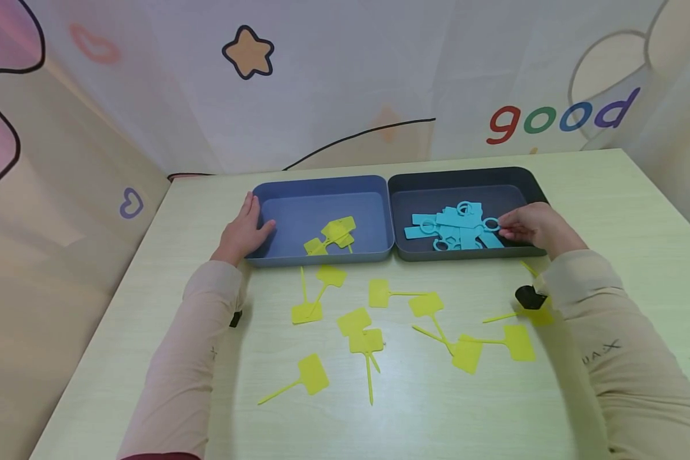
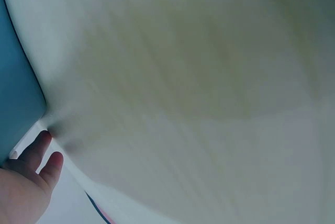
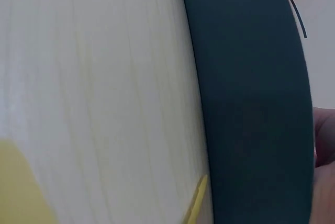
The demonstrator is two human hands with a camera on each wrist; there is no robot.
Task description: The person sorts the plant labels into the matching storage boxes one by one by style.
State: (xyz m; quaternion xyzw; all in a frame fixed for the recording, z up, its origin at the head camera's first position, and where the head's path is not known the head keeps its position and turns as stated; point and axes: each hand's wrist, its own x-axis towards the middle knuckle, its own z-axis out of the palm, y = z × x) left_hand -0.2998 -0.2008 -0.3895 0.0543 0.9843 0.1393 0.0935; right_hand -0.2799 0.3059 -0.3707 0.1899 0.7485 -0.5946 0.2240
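My left hand (image 1: pixel 243 231) rests at the left end of the blue tray (image 1: pixel 322 260), its fingers fairly straight along the outer wall and the thumb over the rim. In the left wrist view, fingertips (image 2: pixel 51 164) show beside the tray's corner. Over the right end of the black tray (image 1: pixel 466 254), my right hand (image 1: pixel 531 225) pinches the ring of a cyan ring-ended tag (image 1: pixel 490 225). That tag overlaps a pile of similar cyan tags (image 1: pixel 457 220). The black wall hides most of this hand in the right wrist view. Several yellow plant labels (image 1: pixel 339 231) lie in the blue tray.
More yellow plant labels (image 1: pixel 312 374) are scattered across the pale wooden table (image 1: pixel 414 415) before the trays, some overlapping. A few lie near or under the right forearm. A printed cloth (image 1: pixel 345 83) hangs behind the table. The two trays stand side by side.
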